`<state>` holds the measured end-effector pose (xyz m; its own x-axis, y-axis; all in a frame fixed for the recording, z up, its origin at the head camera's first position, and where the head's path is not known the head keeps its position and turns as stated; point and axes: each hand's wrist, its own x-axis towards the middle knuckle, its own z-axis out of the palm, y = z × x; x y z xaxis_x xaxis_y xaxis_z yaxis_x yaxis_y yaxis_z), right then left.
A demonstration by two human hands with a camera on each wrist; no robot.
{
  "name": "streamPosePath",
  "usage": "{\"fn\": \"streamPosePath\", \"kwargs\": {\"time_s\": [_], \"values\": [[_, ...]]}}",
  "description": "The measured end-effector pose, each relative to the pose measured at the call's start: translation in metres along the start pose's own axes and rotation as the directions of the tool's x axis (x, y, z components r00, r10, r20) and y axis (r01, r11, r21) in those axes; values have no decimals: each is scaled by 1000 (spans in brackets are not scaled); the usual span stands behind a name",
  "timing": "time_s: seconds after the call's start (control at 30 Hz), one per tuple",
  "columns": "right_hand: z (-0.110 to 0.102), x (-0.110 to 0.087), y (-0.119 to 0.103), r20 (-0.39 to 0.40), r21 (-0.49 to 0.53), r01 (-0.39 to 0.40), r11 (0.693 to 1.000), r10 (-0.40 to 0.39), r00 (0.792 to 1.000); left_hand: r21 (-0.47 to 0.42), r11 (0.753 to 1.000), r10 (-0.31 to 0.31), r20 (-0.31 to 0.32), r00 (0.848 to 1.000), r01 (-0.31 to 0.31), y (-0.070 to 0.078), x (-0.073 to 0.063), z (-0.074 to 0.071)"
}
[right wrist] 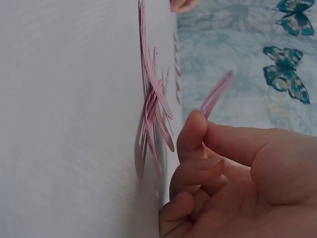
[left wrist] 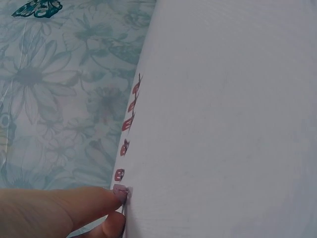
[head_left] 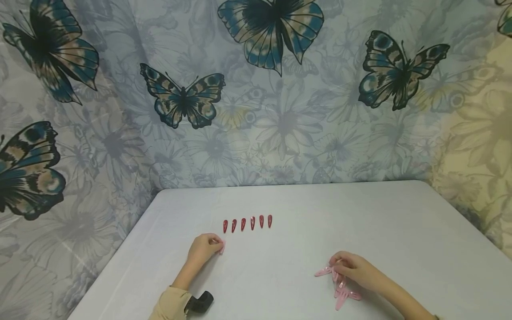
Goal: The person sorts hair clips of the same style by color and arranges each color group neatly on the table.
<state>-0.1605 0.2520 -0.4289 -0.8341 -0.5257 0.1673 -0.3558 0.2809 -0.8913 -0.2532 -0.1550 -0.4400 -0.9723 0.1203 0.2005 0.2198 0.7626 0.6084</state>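
Note:
My left hand (head_left: 203,249) pinches a pink snap hair clip (head_left: 222,247) between thumb and fingertips, just in front of the left end of a row of red hair clips (head_left: 243,224). In the left wrist view, this pink clip (left wrist: 120,192) shows at the fingertips, low against the white tabletop. Farther right, my right hand (head_left: 355,269) is over a loose pile of pink hair clips (head_left: 342,294). The right wrist view shows another pink clip (right wrist: 218,93) pinched between thumb and forefinger, its tip pointing away from the hand; the piled clips (right wrist: 154,106) lie beside it, crossing one another.
A white-covered table (head_left: 296,204) bears everything. Behind it hangs a cloth (head_left: 288,146) printed with butterflies and flowers. A black device (head_left: 201,303) sits at the left wrist, by the beige sleeve (head_left: 171,303).

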Motion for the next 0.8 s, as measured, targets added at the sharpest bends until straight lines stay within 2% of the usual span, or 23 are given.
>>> {"fn": "streamPosePath", "kwargs": {"time_s": [0.2, 0.3, 0.33, 0.43, 0.53, 0.57, 0.67, 0.8], "values": [[1, 1, 2, -30, 73, 33, 997, -31, 999, -10, 1000, -6, 2, 1000, 7, 0, 1, 1], [1, 1, 2, -59, 46, 19, 999, -16, 998, -35, 999, 22, -12, 1000, -23, -3, 1, 1], [1, 1, 2, -65, 34, 13, 999, -11, 998, -47, 997, 58, -28, 998, -60, -9, 2, 3], [1, 2, 2, -66, 6, 7, 1000, -7, 998, -52, 994, 91, -40, 995, -93, -12, 1, 2], [1, 3, 4, -50, 14, 4, 1000, -4, 999, -48, 997, 66, -32, 997, -67, -11, 1, 2], [1, 3, 4, -45, 12, 7, 1000, -6, 999, -37, 999, 30, -17, 999, -31, -6, 0, -1], [0, 4, 5, -43, -8, 7, 1000, -8, 999, -15, 1000, -3, -3, 1000, 3, -3, 0, -1], [-4, 6, 4, -78, -102, -2, 995, -6, 997, -6, 1000, -15, 7, 1000, 15, -2, 1, -1]]}}
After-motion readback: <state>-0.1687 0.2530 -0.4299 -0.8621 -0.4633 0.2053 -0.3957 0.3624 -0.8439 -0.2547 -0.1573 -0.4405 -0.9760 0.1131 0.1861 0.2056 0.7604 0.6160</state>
